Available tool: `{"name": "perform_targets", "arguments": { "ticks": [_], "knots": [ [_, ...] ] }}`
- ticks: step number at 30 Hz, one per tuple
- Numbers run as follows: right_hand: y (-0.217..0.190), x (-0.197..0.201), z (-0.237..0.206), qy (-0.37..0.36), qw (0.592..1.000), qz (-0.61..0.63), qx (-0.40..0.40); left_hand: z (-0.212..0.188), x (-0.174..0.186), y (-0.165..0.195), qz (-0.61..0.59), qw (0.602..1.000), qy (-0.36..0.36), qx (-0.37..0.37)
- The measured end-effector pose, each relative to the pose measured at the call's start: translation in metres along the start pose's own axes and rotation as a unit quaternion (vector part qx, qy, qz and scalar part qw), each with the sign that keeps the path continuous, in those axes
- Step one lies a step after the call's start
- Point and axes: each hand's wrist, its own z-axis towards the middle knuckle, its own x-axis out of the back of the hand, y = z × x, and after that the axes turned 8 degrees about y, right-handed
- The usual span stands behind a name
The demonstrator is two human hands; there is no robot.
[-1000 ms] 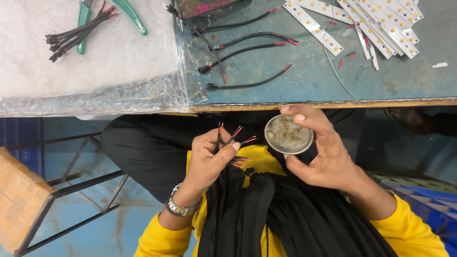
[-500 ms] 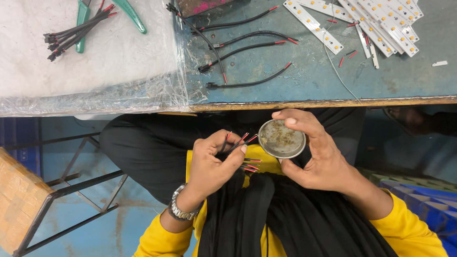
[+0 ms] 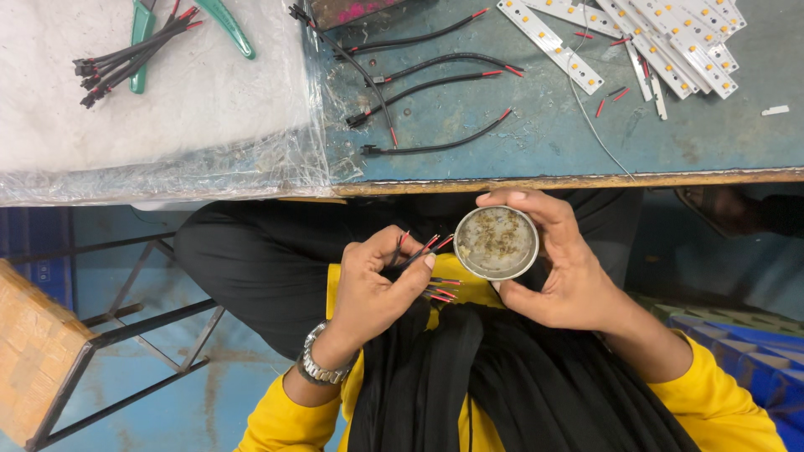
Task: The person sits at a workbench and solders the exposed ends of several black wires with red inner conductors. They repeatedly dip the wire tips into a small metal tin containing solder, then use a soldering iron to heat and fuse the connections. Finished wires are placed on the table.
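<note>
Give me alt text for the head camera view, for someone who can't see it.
Seen from above, the left hand pinches a few black wires with red tips beside a small round tin held in the right hand, over the lap. Beyond, a blue-green workbench holds more black leads and white strips.

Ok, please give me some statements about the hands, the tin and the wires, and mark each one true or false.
1. The right hand holds a round metal tin. True.
2. The left hand pinches a bundle of red-tipped wires. True.
3. The tin stands on the table. False: it is held over the lap, below the table edge.
4. Green-handled pliers lie in the left hand. False: they lie on the white sheet.
5. A wristwatch is on the left wrist. True.
</note>
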Motion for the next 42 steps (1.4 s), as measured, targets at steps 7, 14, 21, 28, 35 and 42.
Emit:
{"name": "perform_targets", "arguments": {
  "ticks": [7, 14, 21, 28, 35, 42],
  "knots": [
    [0.001, 0.003, 0.002, -0.002, 1.0, 0.01, -0.014, 0.0, 0.001, -0.013, -0.025, 0.998, -0.011, 0.048],
    [0.002, 0.003, 0.002, -0.004, 0.999, 0.021, -0.024, -0.001, 0.002, -0.022, -0.063, 0.996, -0.027, 0.055],
    [0.003, 0.003, 0.002, 0.001, 0.999, 0.02, -0.026, -0.001, 0.002, -0.023, -0.063, 0.996, -0.036, 0.059],
    [0.006, 0.004, 0.003, 0.003, 1.0, 0.025, -0.019, -0.002, 0.002, -0.021, -0.06, 0.996, -0.041, 0.058],
    [0.007, 0.004, 0.002, 0.005, 1.0, 0.025, -0.016, -0.004, 0.001, -0.022, -0.057, 0.996, -0.04, 0.06],
    [0.007, 0.003, 0.002, 0.009, 1.0, 0.019, -0.013, -0.006, 0.002, -0.025, -0.094, 0.991, -0.044, 0.079]
  ]
}}
